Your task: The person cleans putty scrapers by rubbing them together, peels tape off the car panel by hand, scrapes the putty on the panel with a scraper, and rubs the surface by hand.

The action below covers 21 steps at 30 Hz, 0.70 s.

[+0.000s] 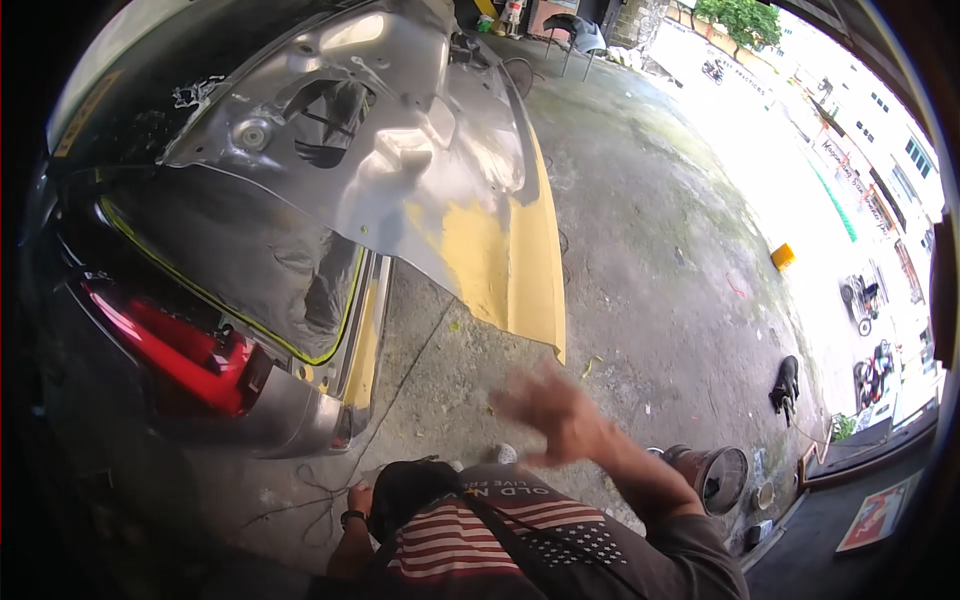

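My right hand (553,412) is raised in front of my chest, blurred by motion, with its fingers stretched out and nothing visible in it. Just beyond it is the lower corner of a bare-metal car body panel (480,265), patched with yellow along its edge; a gap shows between them. Low at my left side, my left hand (358,497) wears a dark wristwatch (351,517). It is beside a black bag (412,487) on a strap across my chest, and its fingers are too hidden to read.
At left is a car's rear with a red tail light (190,350) and dark sheeting (240,250) edged in yellow-green. A cable (405,380) crosses the concrete floor. A rusty drum (715,475) stands at right; a yellow container (782,256) is farther off.
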Tool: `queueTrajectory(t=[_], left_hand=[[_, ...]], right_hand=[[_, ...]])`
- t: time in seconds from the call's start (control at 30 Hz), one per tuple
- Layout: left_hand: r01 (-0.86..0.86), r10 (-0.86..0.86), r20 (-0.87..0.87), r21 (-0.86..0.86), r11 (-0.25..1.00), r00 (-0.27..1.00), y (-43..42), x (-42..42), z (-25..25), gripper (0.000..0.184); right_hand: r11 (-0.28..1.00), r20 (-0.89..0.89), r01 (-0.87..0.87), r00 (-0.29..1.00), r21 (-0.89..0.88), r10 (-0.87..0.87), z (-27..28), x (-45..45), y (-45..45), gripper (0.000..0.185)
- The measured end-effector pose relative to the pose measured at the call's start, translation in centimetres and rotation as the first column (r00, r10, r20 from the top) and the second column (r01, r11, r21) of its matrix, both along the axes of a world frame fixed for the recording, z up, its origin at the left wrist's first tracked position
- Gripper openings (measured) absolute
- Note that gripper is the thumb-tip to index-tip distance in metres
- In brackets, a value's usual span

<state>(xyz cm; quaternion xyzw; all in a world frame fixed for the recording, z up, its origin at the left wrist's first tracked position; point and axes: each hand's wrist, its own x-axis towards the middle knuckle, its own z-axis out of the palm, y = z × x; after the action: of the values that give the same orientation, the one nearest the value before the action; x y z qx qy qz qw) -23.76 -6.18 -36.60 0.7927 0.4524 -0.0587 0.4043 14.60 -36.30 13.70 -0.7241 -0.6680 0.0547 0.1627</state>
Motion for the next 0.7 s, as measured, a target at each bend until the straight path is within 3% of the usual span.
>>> queueTrajectory(t=[0.03, 0.07, 0.1, 0.13, 0.17, 0.2, 0.3, 0.33, 0.4, 0.43, 0.47, 0.53, 0.6, 0.67, 0.7], left_hand=[[0.000, 0.000, -0.002, -0.008, 1.000, 1.000, -0.2, 0.4, 0.6, 0.034], [0.032, -0.034, 0.033, 0.056, 0.998, 0.999, -0.1, 1.5, 2.3, 0.034], [0.062, -0.071, 0.068, 0.122, 0.991, 0.995, 0.2, 3.3, 4.6, 0.034], [0.100, -0.111, 0.110, 0.099, 0.990, 0.988, 0.7, 5.2, 6.3, 0.034], [0.141, -0.152, 0.153, 0.080, 0.987, 0.977, 1.3, 7.1, 7.9, 0.035], [0.194, -0.205, 0.201, 0.074, 0.978, 0.958, 1.6, 9.3, 10.2, 0.036], [0.361, -0.359, 0.377, 0.068, 0.930, 0.854, 1.3, 17.2, 18.2, 0.038], [0.442, -0.431, 0.414, 0.076, 0.894, 0.802, 0.8, 19.6, 21.6, 0.037], [0.584, -0.579, 0.454, 0.147, 0.799, 0.677, -0.7, 23.6, 27.4, 0.035], [0.642, -0.654, 0.454, 0.207, 0.738, 0.605, -1.5, 25.2, 28.8, 0.034], [0.645, -0.657, 0.455, 0.210, 0.735, 0.601, -2.4, 26.5, 29.4, 0.034], [0.707, -0.770, 0.481, 0.358, 0.610, 0.420, -4.4, 28.4, 29.7, 0.031], [0.725, -0.789, 0.454, 0.360, 0.587, 0.413, -6.2, 29.2, 29.8, 0.029], [0.748, -0.811, 0.428, 0.360, 0.558, 0.399, -7.7, 29.8, 29.9, 0.028], [0.782, -0.767, 0.490, 0.241, 0.575, 0.414, -8.5, 29.9, 30.2, 0.027]], right_hand=[[0.943, -0.062, -0.190, 0.975, 0.272, 0.215, -2.6, -1.4, -1.0, 0.062], [0.929, -0.258, -0.122, 0.941, 0.348, 0.220, -3.4, -3.0, -1.3, 0.044], [0.928, -0.427, 0.015, 0.891, 0.372, 0.157, -6.4, -3.6, -2.0, 0.039], [0.931, -0.425, 0.013, 0.892, 0.365, 0.154, -8.7, -3.5, -2.1, 0.039], [0.942, -0.623, 0.307, 0.765, 0.135, -0.160, -10.9, -3.4, -2.0, 0.039], [0.834, -0.716, 0.533, 0.526, -0.143, -0.459, -13.3, -3.3, -1.8, 0.040], [0.745, -0.665, 0.619, 0.450, -0.248, -0.596, -21.7, -3.1, -1.5, 0.045], [0.739, -0.665, 0.628, 0.446, -0.245, -0.599, -22.2, -3.5, -0.9, 0.045], [0.700, -0.869, 0.621, 0.058, -0.353, -0.491, -23.0, -4.4, 0.4, 0.049], [0.697, -0.880, 0.579, -0.076, -0.422, -0.469, -23.5, -4.5, 0.9, 0.047], [0.696, -0.881, 0.584, -0.076, -0.419, -0.467, -23.1, -4.7, 1.0, 0.047], [0.702, -0.900, 0.572, -0.180, -0.424, -0.397, -22.1, -5.2, 1.1, 0.041], [0.672, -0.909, 0.616, -0.216, -0.411, -0.357, -22.9, -5.7, 0.2, 0.034], [0.558, -0.932, 0.747, -0.303, -0.363, -0.200, -23.5, -6.0, -1.2, 0.028], [0.538, -0.924, 0.753, -0.336, -0.379, -0.182, -23.4, -6.4, -1.8, 0.024]])
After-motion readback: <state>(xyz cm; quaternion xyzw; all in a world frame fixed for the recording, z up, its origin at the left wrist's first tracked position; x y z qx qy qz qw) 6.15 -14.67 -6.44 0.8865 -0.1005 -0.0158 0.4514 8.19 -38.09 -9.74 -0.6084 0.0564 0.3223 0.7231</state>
